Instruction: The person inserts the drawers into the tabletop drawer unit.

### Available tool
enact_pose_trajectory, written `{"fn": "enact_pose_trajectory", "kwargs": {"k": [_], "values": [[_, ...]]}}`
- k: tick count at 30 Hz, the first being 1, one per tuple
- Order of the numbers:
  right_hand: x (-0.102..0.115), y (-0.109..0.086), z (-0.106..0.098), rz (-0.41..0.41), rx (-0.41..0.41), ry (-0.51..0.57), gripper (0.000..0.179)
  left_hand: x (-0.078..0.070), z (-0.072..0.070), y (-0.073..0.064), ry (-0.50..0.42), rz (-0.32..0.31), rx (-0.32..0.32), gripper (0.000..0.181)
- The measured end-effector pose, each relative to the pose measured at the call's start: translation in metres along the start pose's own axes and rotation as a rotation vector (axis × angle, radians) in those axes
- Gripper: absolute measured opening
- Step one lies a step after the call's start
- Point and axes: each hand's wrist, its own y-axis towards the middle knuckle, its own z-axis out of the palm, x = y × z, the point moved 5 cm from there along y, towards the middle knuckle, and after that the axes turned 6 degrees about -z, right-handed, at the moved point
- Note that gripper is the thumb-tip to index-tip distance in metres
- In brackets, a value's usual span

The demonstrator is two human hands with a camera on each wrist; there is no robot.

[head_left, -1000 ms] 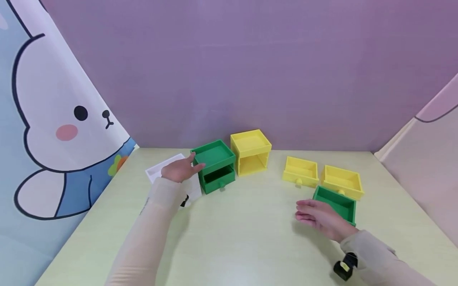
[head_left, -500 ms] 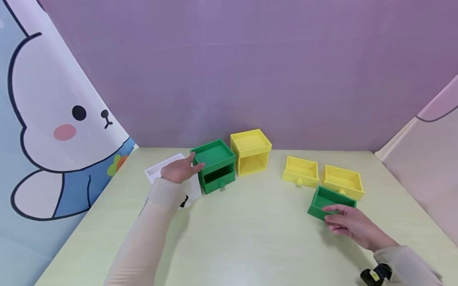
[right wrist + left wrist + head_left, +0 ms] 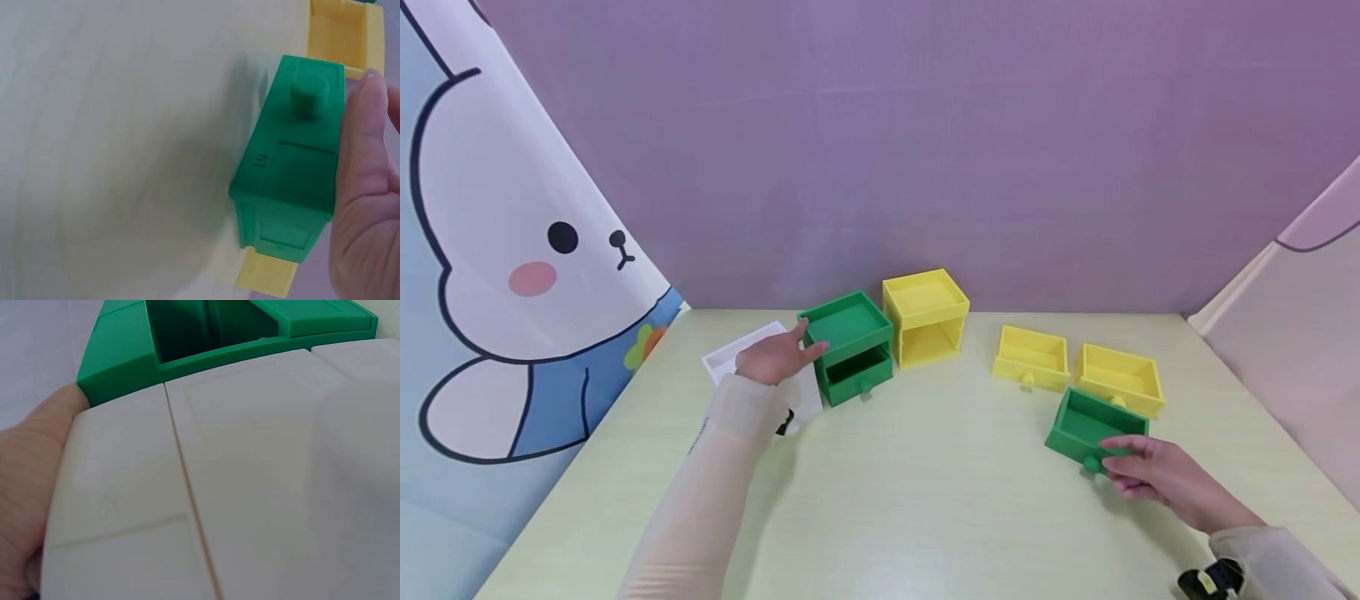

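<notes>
My left hand is spread against the left side of the green cabinet, thumb and forefinger at its top edges. That cabinet has an upper slot without a drawer and a knobbed drawer below. A white cabinet stands beneath and behind the hand, partly covered, and fills most of the left wrist view. Over the right front corner of a loose green drawer is my right hand, forefinger and thumb close to the rim. In the right wrist view the drawer's knob faces the camera, with the thumb alongside the rim.
A yellow cabinet with a hollow front stands right of the green one, against the back curtain. Two loose yellow drawers, the left one and the right one, lie behind the loose green drawer. Pale table surface extends in front.
My right hand has moved right and toward the table's front, uncovering the loose green drawer's left part and then its knob. The drawer stays about in place. The left hand has not moved.
</notes>
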Motion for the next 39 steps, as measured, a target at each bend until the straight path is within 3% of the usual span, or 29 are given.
{"fn": "enact_pose_trajectory", "kwargs": {"k": [8, 21, 30, 39], "values": [[0.001, -0.002, 0.000, 0.000, 0.017, -0.153, 0.057, 0.001, 0.000, 0.000, 0.000, -0.002, 0.001, 0.074], [-0.005, 0.001, 0.007, 0.015, 0.039, -0.282, 0.054, 0.001, 0.002, 0.005, -0.002, 0.004, -0.009, 0.074], [-0.013, 0.003, 0.011, 0.046, 0.052, -0.262, 0.060, 0.002, 0.003, 0.006, 0.001, -0.007, 0.005, 0.074], [-0.012, 0.004, 0.011, 0.011, 0.093, -0.258, 0.060, 0.002, 0.002, 0.006, 0.009, -0.007, 0.008, 0.075]]}}
